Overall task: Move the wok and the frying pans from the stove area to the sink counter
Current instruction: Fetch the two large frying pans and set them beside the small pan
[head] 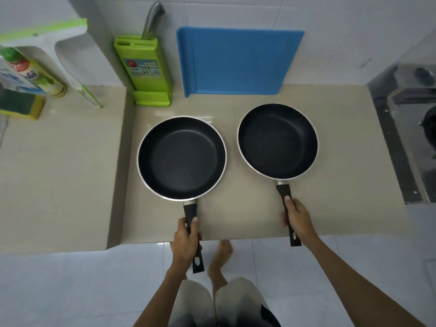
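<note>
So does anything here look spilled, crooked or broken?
Nothing stands out. Both frying pans, the left pan and the right pan, look empty and undamaged, each held by its handle in the left hand and right hand. The counter shows no spills.

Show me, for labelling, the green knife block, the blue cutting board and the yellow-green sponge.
Green plastic knife block [144, 67]: head view, front label.
Blue plastic cutting board [238, 61]: head view, face centre.
Yellow-green sponge [20, 103]: head view, green top.
</note>
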Available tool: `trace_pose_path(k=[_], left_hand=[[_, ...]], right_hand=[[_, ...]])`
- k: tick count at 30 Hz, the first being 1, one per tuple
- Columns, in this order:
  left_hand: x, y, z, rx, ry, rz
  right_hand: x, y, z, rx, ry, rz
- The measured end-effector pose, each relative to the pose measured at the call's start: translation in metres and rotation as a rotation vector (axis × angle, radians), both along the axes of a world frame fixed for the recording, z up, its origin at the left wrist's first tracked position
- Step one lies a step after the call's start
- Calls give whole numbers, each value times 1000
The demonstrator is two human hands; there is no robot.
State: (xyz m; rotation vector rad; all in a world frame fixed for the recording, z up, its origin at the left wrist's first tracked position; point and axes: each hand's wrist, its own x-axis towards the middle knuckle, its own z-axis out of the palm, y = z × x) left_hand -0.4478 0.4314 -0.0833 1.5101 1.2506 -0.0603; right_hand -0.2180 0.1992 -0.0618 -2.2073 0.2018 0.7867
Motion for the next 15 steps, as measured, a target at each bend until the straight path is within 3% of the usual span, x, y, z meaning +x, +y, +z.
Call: trace_pose_path(k=[7,11,15], left_hand=[[10,-1,-13,-41,-10,56],[11,1,-2,10,0,36],[11,9,21,-7,-27,55]], right_hand=[[13,4,-13,65,17,-19],[22,5,-11,134,159,-65],[26,10,1,137,152,-47]])
